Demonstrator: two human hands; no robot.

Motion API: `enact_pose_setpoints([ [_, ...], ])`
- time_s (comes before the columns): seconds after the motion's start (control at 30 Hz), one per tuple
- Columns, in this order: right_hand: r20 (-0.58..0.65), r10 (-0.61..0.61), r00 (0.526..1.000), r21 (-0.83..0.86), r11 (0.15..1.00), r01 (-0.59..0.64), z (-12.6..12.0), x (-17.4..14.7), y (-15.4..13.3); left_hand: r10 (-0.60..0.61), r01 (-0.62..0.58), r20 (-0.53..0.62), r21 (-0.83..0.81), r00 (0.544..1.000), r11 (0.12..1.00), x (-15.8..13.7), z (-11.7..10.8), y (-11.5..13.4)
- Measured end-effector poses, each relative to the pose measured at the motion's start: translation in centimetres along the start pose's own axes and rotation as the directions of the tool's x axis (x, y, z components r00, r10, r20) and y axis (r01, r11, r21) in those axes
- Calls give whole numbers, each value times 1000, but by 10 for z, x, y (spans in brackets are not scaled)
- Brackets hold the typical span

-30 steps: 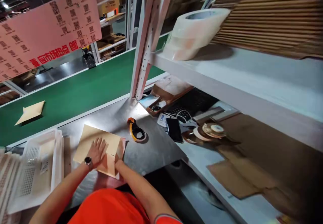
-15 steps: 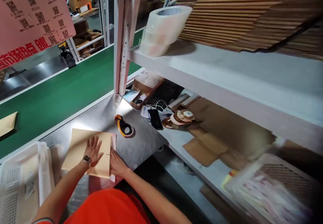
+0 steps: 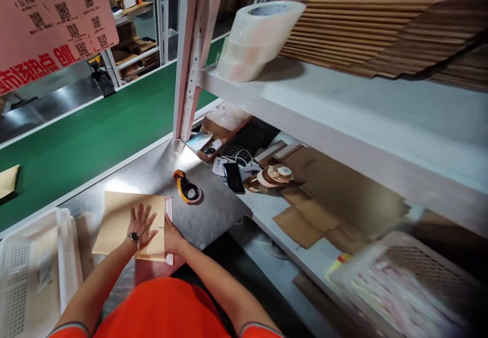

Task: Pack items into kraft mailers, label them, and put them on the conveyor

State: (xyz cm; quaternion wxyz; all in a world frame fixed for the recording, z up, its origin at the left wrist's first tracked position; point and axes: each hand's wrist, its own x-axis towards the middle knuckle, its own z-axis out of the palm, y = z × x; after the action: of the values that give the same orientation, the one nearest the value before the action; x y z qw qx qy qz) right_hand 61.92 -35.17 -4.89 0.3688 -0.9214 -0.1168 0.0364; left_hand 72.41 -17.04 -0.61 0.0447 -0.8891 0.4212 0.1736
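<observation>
A tan paper envelope [image 3: 114, 226] lies flat on the metal table. My left hand [image 3: 142, 225], with a watch at its wrist, rests palm down on the envelope, fingers spread. At the envelope's right edge is my right hand [image 3: 173, 237], lying over a pale pinkish strip [image 3: 169, 206] that sticks out there. Its fingertips are hidden at that edge, so I cannot tell whether they are inside the envelope or closed on something. A yellow-and-black tool with a ring-shaped end [image 3: 187, 188] lies beyond the envelope.
White plastic baskets [image 3: 63, 256] stand at the left. Behind the table runs a green conveyor belt [image 3: 95, 129] carrying another envelope [image 3: 8, 180]. On the right, a shelf [image 3: 343, 109] holds tape rolls [image 3: 259, 38] and stacked cardboard [image 3: 362, 23]; a phone [image 3: 234, 178] lies below.
The envelope on the belt has moved left. My right hand stays at the envelope's edge, with more of the pale strip showing above it. My left hand remains flat on the envelope.
</observation>
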Motion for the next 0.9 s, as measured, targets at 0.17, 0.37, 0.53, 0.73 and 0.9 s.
enact_pose_setpoints([
  [0.17, 98, 104, 990, -54, 994, -99, 33, -92, 11, -46, 46, 27, 4, 999, 999, 14, 9, 8],
  [0.37, -155, 172, 973, -78, 979, -186, 62, -115, 3, -65, 65, 2, 5, 998, 998, 29, 9, 13],
  [0.53, -233, 190, 954, -45, 978, -206, 58, -108, -3, 169, -170, 37, 41, 985, 985, 21, 7, 4],
  [0.73, -280, 357, 891, 249, 923, -292, 41, -107, -17, 183, -201, 137, 127, 973, 971, 24, -2, 5],
  [0.9, -338, 672, 659, 590, 697, -408, 8, -104, -17, 174, -191, 113, 169, 978, 967, 31, -5, 15],
])
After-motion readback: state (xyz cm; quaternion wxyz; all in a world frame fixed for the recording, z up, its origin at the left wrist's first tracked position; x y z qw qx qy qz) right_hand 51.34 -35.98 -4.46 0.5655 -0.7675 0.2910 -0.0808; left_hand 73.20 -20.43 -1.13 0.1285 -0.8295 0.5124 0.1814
